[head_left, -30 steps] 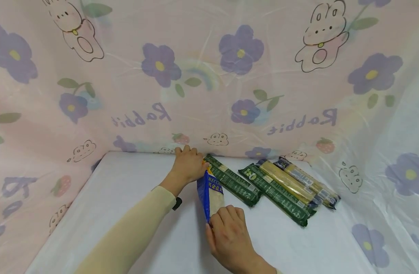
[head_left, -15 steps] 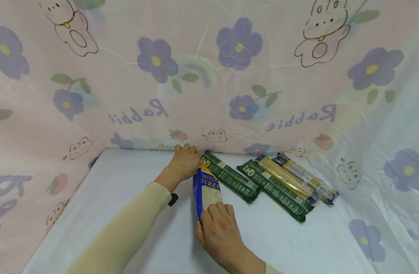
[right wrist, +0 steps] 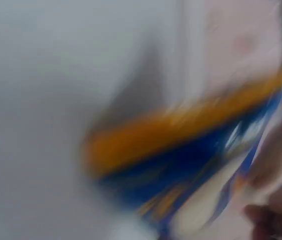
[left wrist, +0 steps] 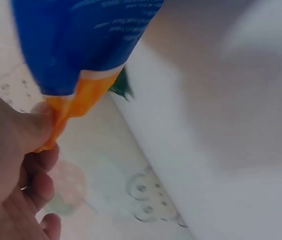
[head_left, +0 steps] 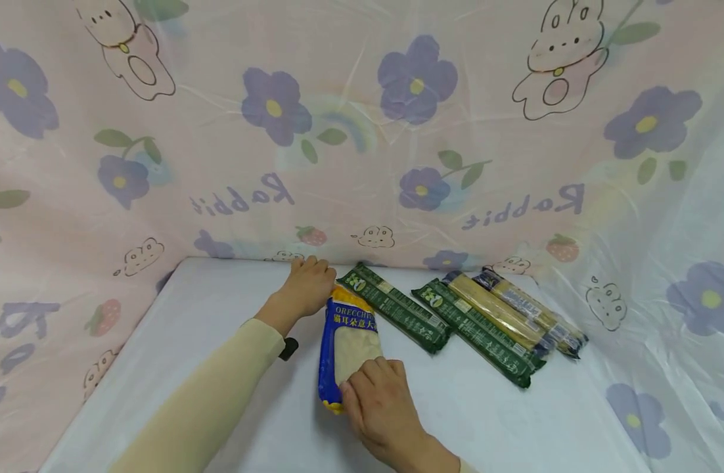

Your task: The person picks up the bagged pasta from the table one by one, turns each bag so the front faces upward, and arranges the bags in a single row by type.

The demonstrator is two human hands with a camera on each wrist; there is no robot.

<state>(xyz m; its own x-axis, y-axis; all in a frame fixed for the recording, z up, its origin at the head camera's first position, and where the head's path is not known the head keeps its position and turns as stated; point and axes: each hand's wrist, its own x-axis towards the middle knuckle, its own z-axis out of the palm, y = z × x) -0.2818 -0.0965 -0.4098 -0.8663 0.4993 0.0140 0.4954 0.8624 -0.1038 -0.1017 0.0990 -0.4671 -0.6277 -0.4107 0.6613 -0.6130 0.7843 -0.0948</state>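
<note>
Four slim packs down, blue bag still to be let go.
The left hand (head_left: 309, 286) pinches the orange top end of the blue bag (head_left: 357, 345); the right hand (head_left: 380, 407) grips its lower right side. The bag is over the middle of the tabletop (head_left: 232, 322), left of the packs; whether its lower end touches is hard to tell. One green pack (head_left: 397, 307) lies slightly apart; another green pack (head_left: 480, 336), a yellow pack (head_left: 495, 309) and a dark-ended pack (head_left: 530, 309) lie side by side, seemingly done with. Only the bag looks unfinished.
</note>
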